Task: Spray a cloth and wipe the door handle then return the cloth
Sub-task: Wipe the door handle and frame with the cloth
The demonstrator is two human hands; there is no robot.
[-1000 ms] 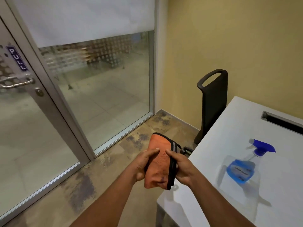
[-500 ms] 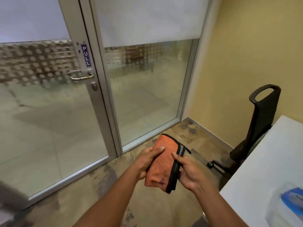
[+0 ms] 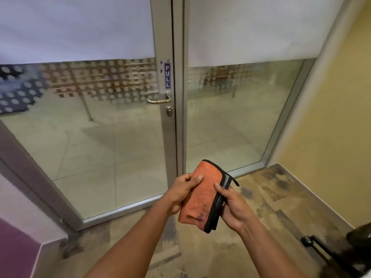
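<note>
Both hands hold the folded orange cloth (image 3: 200,194) in the lower centre of the frame, in mid-air above the worn brown floor (image 3: 267,199). On the cloth's left edge, the left hand (image 3: 183,192) grips with its thumb laid across the orange face and its fingers curled behind. Opposite it, the right hand (image 3: 232,207) pinches the right edge, where a black and grey trim runs down the fold; its thumb lies on the front along that trim, and the other fingers wrap underneath. The cloth stands roughly upright, tilted a little to the right at the top, with a dark smudge near its lower end.

Well above the cloth, in the middle of the frame, the metal door handle (image 3: 159,100) sits on the glass door (image 3: 112,145), a horizontal lever with a keyhole (image 3: 169,111) just beneath it. A blue PULL sign (image 3: 167,75) is fixed vertically on the door frame right above the handle. The cloth and the handle are well apart.

Frosted film covers the upper part of both glass panes, with a dotted band below it on the left pane. A yellow wall (image 3: 331,127) fills the right of the frame. At the lower right corner a black chair base (image 3: 329,251) shows in part.
</note>
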